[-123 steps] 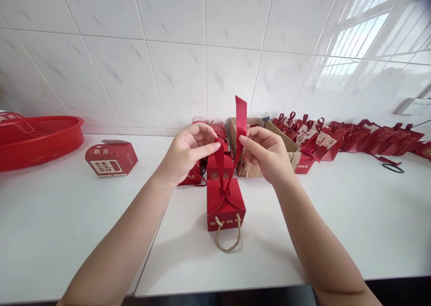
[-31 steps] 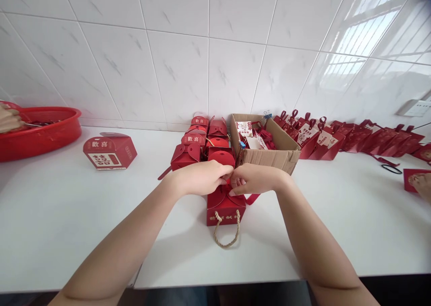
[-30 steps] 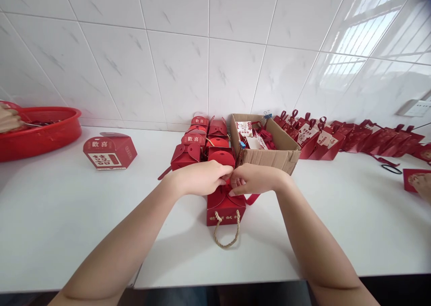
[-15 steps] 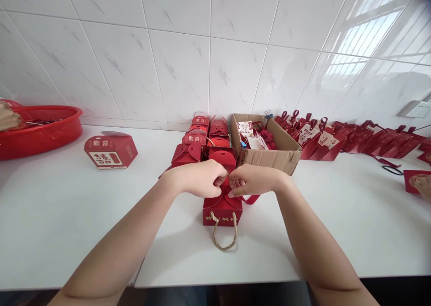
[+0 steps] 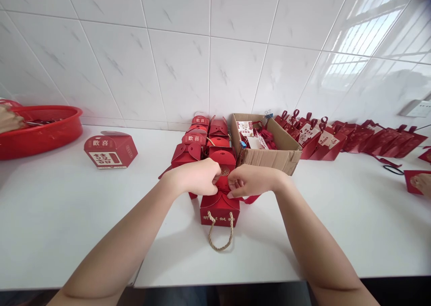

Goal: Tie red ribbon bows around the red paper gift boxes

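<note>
one red gift box (image 5: 219,206) sits on a white table (image 5: 286,238), in front of and slightly left of an open cardboard carton (image 5: 278,161). the person's left hand (image 5: 201,176) and right hand (image 5: 252,180) are curled closed, pinching one red ribbon (image 5: 249,200) above the box's lid, one from each side, probably so that opposite pulls keep it taut and the box steady. one rope handle (image 5: 220,241) droops from its near face, seemingly left loose out of the fingers' way. just left of the carton are clustered red boxes (image 5: 186,152), at least six; well left stands one lone box (image 5: 110,151). right of the carton, looped boxes (image 5: 325,140) overlap too closely to count, perhaps packed together to save room.
</note>
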A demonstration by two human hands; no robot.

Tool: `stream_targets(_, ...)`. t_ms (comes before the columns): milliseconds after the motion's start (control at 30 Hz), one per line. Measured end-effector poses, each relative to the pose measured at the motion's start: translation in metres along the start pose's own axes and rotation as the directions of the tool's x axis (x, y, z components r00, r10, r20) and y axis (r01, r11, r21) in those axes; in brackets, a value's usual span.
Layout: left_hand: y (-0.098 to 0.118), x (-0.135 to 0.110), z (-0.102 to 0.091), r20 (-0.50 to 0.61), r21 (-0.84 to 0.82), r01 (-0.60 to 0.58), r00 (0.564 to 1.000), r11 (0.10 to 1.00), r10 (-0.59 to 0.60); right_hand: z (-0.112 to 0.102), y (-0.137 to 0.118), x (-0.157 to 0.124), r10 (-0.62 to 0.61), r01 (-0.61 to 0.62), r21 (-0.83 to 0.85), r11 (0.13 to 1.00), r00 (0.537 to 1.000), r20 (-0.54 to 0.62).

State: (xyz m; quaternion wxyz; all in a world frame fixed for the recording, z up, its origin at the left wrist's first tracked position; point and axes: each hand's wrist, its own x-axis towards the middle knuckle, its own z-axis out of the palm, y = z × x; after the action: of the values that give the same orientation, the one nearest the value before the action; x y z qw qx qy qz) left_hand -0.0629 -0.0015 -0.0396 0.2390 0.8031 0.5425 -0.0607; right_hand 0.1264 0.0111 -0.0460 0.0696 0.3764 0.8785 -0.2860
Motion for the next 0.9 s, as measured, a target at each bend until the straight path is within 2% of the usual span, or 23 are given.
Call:
stream_targets(133,0.001,-0.002,0.000,0.002,-0.009,0.026,1.000,1.000,-0.026,0.001,0.000,0.000,0.004,-0.004,-0.005,1.000,1.000,-0.018)
stream_targets(400,-0.004,0.000,0.001,-0.006,0.006,-0.018,1.000,1.000,0.018,-0.001,0.004,0.001,0.007,-0.007,0.001,1.000,1.000,0.005)
stream_targets(767,-0.007,0.001,0.001,-0.001,-0.038,-0.002,1.000,0.999,0.002,-0.003,0.016,0.002,-0.116,0.115,0.016,0.993,0.991,0.059)
stream_targets(900,-0.008,0.001,0.001,-0.017,-0.010,-0.023,1.000,1.000,0.023,-0.005,0.013,-0.003,-0.093,0.091,0.046,0.995,0.995,0.035)
